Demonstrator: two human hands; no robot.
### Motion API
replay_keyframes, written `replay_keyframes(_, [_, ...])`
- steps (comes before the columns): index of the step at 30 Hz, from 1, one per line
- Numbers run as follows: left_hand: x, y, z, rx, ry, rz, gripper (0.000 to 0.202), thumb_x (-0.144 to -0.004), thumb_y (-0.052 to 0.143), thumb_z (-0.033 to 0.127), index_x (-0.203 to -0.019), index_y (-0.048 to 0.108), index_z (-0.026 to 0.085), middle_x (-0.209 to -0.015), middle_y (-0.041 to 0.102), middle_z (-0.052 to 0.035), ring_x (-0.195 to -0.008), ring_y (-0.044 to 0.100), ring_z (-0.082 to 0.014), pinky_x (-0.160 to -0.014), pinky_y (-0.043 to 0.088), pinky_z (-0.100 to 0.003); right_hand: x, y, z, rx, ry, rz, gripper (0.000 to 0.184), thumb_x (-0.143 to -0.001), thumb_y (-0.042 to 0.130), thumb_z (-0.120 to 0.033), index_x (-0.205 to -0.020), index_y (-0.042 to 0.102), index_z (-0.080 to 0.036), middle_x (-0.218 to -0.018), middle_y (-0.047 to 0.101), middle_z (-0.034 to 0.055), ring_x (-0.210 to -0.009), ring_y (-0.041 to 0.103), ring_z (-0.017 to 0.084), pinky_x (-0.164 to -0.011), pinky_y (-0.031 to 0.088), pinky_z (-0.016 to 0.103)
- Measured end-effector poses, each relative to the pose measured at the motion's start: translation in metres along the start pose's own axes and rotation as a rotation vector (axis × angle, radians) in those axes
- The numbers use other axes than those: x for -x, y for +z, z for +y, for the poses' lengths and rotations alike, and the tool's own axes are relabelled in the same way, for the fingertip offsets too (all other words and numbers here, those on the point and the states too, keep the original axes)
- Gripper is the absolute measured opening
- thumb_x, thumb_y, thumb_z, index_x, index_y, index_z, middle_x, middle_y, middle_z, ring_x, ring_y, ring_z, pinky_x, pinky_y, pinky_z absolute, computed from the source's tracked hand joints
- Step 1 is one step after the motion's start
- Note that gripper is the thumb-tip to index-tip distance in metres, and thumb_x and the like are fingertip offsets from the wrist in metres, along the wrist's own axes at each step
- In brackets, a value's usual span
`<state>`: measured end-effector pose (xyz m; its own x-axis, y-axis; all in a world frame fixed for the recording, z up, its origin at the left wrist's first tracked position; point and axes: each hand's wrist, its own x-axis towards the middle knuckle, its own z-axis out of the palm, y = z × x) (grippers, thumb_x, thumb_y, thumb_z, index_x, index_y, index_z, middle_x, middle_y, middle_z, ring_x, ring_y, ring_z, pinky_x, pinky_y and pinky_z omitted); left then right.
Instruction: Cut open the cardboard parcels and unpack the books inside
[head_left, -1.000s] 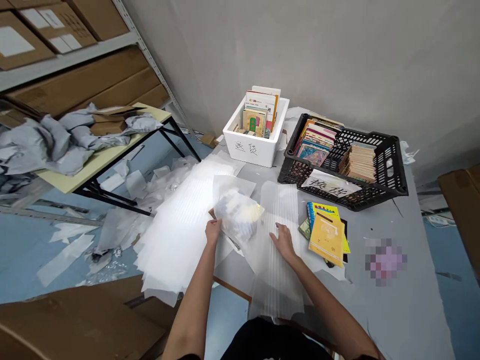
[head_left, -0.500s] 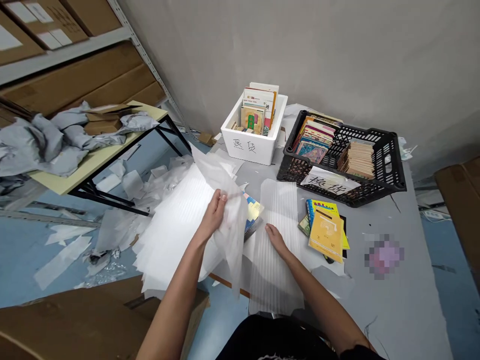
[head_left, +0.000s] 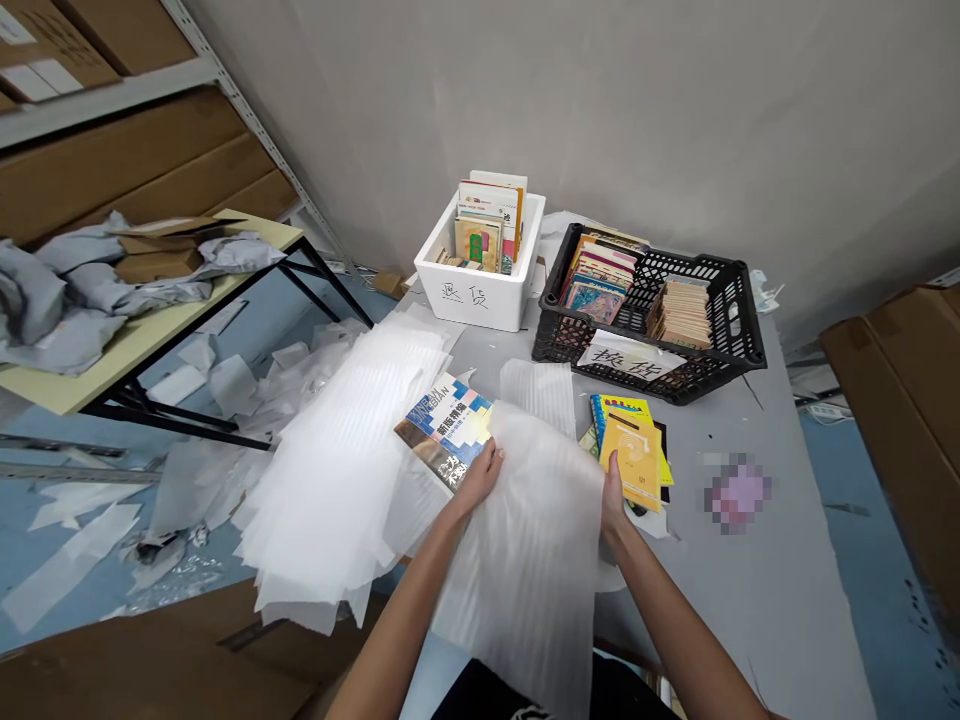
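We note a white foam sheet [head_left: 536,530] held up off the grey table [head_left: 757,590] between both hands, its lower end hanging past the near table edge toward us. The left hand [head_left: 478,472] is closed on the sheet's left edge, fingers curled over it; the right hand [head_left: 611,495] is closed on the right edge. Just left of the left hand, at its fingertips, a book with a blue and white cover [head_left: 444,430] lies flat; whether they touch, we cannot tell. The book rests partly on a loose stack of foam sheets [head_left: 337,470] that spreads further left and overhangs the table. Just right of the right hand lie yellow booklets [head_left: 631,455], stacked flat. A second foam sheet [head_left: 540,390] lies just beyond the grip. Well beyond it stand a black crate [head_left: 697,385] of books and a white box [head_left: 480,300] of upright books, side by side near the wall
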<state>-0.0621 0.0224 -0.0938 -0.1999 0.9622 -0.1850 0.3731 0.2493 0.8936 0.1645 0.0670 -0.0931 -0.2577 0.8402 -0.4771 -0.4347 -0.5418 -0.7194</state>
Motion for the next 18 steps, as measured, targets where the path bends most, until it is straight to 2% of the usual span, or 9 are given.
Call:
replay_keyframes(2, [0.002, 0.001, -0.002, 0.003, 0.014, 0.021, 0.020, -0.088, 0.038, 0.040, -0.081, 0.044, 0.022, -0.074, 0.050, 0.0014, -0.073, 0.050, -0.0151, -0.076, 0.045, -0.031, -0.004, 0.008, -0.017, 0.019, 0.013, -0.082, 0.071, -0.076, 0.034, -0.081, -0.098, 0.069, -0.024, -0.085, 0.072, 0.0058, -0.090, 0.066, 0.025, -0.079, 0.051, 0.038])
replay_keyframes(4, [0.004, 0.001, -0.002, -0.005, 0.040, 0.061, 0.021, -0.090, 0.036, 0.040, -0.083, 0.044, 0.022, -0.077, 0.050, 0.0007, -0.075, 0.049, -0.0149, -0.075, 0.044, -0.030, -0.012, 0.020, -0.035, 0.039, -0.038, -0.148, 0.073, -0.078, 0.031, -0.080, -0.108, 0.068, -0.024, -0.092, 0.072, 0.0059, -0.095, 0.064, 0.025, -0.083, 0.049, 0.038])
replay_keyframes(6, [0.004, 0.004, -0.004, -0.018, 0.062, 0.101, 0.022, -0.090, 0.035, 0.040, -0.085, 0.044, 0.021, -0.078, 0.051, -0.0004, -0.076, 0.050, -0.0153, -0.074, 0.044, -0.029, -0.022, 0.028, -0.051, 0.073, -0.130, -0.156, 0.072, -0.079, 0.033, -0.077, -0.111, 0.068, -0.022, -0.089, 0.072, 0.0050, -0.094, 0.063, 0.023, -0.085, 0.047, 0.036])
replay_keyframes(8, [0.006, 0.011, -0.010, -0.043, 0.066, 0.137, 0.021, -0.091, 0.034, 0.039, -0.092, 0.046, 0.021, -0.083, 0.054, -0.0025, -0.079, 0.053, -0.0165, -0.076, 0.045, -0.030, -0.033, 0.027, -0.058, 0.116, -0.213, -0.103, 0.071, -0.079, 0.036, -0.076, -0.104, 0.071, -0.020, -0.081, 0.071, 0.0043, -0.089, 0.063, 0.023, -0.084, 0.046, 0.034])
replay_keyframes(10, [0.010, 0.023, -0.020, -0.096, 0.033, 0.163, 0.023, -0.092, 0.032, 0.035, -0.101, 0.046, 0.020, -0.091, 0.058, -0.0056, -0.086, 0.056, -0.0179, -0.080, 0.045, -0.032, -0.044, 0.019, -0.054, 0.207, -0.255, 0.001, 0.071, -0.080, 0.032, -0.076, -0.097, 0.072, -0.019, -0.082, 0.070, 0.0046, -0.090, 0.063, 0.023, -0.086, 0.045, 0.035])
replay_keyframes(13, [0.018, 0.045, -0.037, -0.191, -0.042, 0.189, 0.023, -0.092, 0.032, 0.030, -0.106, 0.047, 0.019, -0.102, 0.059, -0.0091, -0.097, 0.058, -0.0198, -0.084, 0.046, -0.034, -0.061, 0.004, -0.038, 0.612, -0.269, 0.130, 0.068, -0.083, 0.027, -0.071, -0.095, 0.070, -0.020, -0.107, 0.067, 0.0060, -0.109, 0.057, 0.024, -0.098, 0.039, 0.037])
replay_keyframes(15, [0.021, 0.058, -0.045, -0.231, -0.090, 0.187, 0.021, -0.091, 0.034, 0.027, -0.104, 0.048, 0.018, -0.103, 0.059, -0.0100, -0.099, 0.058, -0.0213, -0.084, 0.046, -0.035, -0.071, -0.003, -0.028, 0.871, -0.253, 0.157, 0.060, -0.081, 0.035, -0.067, -0.093, 0.070, -0.019, -0.122, 0.061, 0.0084, -0.124, 0.047, 0.026, -0.107, 0.031, 0.038])
replay_keyframes(18, [0.018, 0.072, -0.050, -0.306, -0.186, 0.182, 0.019, -0.091, 0.035, 0.026, -0.101, 0.049, 0.018, -0.101, 0.059, -0.0110, -0.094, 0.061, -0.0232, -0.077, 0.047, -0.036, -0.080, -0.006, -0.016, 1.001, -0.209, 0.168, 0.051, -0.075, 0.053, -0.059, -0.099, 0.069, -0.016, -0.142, 0.043, 0.0127, -0.138, 0.029, 0.030, -0.112, 0.024, 0.040])
